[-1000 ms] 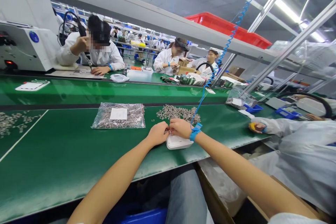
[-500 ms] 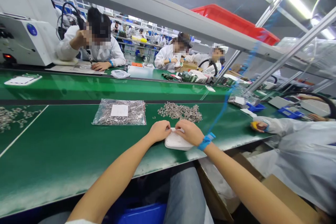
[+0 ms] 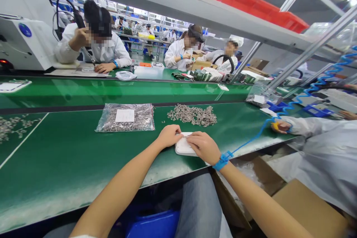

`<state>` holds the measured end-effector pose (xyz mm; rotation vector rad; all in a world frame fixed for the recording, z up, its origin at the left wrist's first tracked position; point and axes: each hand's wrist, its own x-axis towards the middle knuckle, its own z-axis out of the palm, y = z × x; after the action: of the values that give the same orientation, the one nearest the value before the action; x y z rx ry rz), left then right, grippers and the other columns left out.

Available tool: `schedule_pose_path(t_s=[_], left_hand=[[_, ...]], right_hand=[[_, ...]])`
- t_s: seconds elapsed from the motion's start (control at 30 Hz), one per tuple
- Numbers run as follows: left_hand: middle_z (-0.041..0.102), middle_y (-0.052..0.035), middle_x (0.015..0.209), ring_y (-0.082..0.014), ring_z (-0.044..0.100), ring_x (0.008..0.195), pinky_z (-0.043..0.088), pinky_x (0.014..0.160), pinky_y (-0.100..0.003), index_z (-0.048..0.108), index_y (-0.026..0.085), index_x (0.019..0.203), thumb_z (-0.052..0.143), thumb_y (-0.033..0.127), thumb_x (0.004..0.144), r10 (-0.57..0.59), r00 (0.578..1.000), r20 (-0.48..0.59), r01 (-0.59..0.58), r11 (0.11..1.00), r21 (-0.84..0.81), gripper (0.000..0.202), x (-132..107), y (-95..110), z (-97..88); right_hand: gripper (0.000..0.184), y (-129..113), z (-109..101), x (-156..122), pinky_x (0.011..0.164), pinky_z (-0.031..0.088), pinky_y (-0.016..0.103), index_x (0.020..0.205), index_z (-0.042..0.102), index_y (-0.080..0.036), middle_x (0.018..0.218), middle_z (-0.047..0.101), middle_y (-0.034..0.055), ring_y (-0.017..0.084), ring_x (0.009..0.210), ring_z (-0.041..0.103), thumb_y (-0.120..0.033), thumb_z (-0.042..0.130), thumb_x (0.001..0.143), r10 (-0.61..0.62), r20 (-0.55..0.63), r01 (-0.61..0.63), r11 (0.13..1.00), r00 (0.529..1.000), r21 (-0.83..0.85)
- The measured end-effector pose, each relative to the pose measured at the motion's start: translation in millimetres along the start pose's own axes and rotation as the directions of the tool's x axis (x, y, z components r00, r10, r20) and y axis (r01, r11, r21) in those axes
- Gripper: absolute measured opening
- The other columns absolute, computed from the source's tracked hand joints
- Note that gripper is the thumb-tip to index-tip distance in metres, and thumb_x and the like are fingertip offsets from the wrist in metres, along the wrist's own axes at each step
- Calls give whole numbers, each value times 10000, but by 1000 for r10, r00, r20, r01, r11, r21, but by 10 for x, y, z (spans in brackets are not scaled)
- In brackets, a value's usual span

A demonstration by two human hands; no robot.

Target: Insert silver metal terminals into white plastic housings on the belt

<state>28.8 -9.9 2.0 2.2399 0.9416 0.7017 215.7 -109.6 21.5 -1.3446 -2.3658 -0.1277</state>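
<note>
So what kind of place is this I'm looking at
Most likely an electronics assembly line in a factory. People in white coats sit along green conveyor benches, a heap of small metal parts lies near a white casing, and a blue coiled grounding strap circles the right wrist.

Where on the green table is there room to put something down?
Bare green mat lies left of the left hand, in front of the bag. A smaller bare strip runs between the loose pile and a co-worker's hand. It is crowded where both hands, the right hand too, rest on the white case.
</note>
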Motion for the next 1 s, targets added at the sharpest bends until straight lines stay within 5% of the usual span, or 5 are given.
schedule_pose_path(t_s=[0.23,0.43,1.0], left_hand=[[646,-3,767,-149,558,705,388,619,-246,639,169,765,646,230,791,-21,1000,4,21,999,-30,67,14,-7,15],[642,2,779,-150,568,730,402,635,-237,633,174,767,651,237,781,-18,1000,15,18,999,-47,67,16,-7,2],[658,7,783,-162,579,727,389,632,-250,619,184,757,666,236,757,-41,999,-6,41,999,9,70,0,54,5]], right_hand=[[244,-23,-44,24,805,374,361,1001,703,-187,1019,725,77,233,1026,583,-151,462,987,-115,85,126,982,990,-137],[191,-44,-52,49,766,353,359,902,658,-161,877,706,62,232,959,587,-91,482,932,-200,9,199,968,980,-154],[232,-123,42,-14,816,412,383,1077,651,-127,1058,707,92,244,981,599,-124,433,997,-186,-122,155,961,975,-231]])
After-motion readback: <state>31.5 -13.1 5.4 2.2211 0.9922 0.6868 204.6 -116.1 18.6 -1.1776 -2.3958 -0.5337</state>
